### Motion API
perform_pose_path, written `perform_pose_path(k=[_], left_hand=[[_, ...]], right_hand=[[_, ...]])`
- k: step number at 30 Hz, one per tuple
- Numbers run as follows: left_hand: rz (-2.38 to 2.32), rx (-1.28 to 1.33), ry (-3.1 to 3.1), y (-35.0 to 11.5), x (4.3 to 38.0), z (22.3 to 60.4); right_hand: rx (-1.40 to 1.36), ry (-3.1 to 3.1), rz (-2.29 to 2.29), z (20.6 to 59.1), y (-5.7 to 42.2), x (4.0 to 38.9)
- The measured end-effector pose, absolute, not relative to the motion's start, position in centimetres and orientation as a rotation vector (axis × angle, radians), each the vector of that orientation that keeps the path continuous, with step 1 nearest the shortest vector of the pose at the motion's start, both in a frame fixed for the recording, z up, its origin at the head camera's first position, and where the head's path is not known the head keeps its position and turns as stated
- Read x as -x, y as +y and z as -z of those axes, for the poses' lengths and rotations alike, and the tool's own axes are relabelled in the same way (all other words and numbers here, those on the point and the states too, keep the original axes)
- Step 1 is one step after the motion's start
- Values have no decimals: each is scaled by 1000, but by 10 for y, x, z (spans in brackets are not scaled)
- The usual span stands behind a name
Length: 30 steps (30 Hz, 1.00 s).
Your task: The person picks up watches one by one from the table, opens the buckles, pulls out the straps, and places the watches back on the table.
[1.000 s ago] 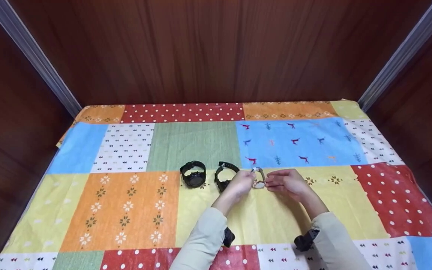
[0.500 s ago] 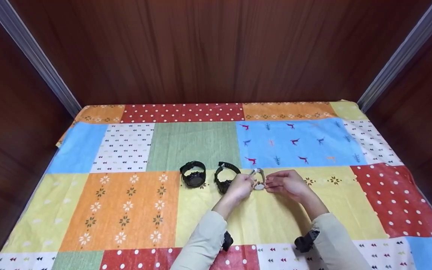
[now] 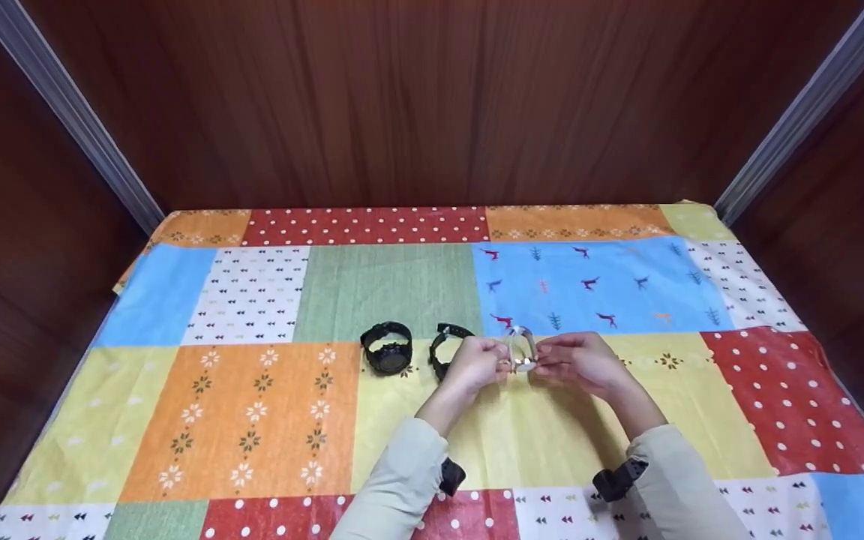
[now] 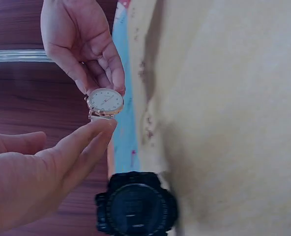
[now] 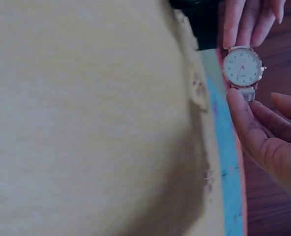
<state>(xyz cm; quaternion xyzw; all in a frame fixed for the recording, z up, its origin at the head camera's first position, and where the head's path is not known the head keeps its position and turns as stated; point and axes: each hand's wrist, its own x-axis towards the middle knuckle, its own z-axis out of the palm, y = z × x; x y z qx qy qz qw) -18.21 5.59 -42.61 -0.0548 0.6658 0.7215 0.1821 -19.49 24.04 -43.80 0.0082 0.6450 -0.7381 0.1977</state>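
Observation:
A small wristwatch (image 3: 524, 367) with a white dial, gold-toned rim and pale strap is held between the two hands, its strap standing up in a loop. The left hand (image 3: 475, 363) holds it from the left side, fingertips on the strap beside the case. From the other side the right hand (image 3: 580, 363) holds it by the strap at the opposite end. Both wrist views show the round dial (image 4: 105, 101) with fingers at either end of it. Close behind the left hand is a black watch (image 3: 443, 352), partly hidden by that hand.
A second black watch (image 3: 388, 352) with its strap looped lies farther left. A colourful patchwork cloth (image 3: 252, 420) covers the table. Dark wood panels (image 3: 432, 105) rise at the back and both sides.
The held wristwatch has risen slightly and shifted right, and its strap loop stands more upright. Both hands have moved a little up. The black watches have stayed in place.

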Motion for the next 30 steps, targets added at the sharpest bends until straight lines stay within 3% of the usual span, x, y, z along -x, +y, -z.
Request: perform_pose_path(k=[15, 30], left_hand=[[-2140, 107, 1917, 24, 177, 402], [-2251, 115, 1863, -6, 168, 404]], right_hand=[[104, 1833, 2096, 403, 216, 188], [204, 1841, 2040, 388, 188, 178]])
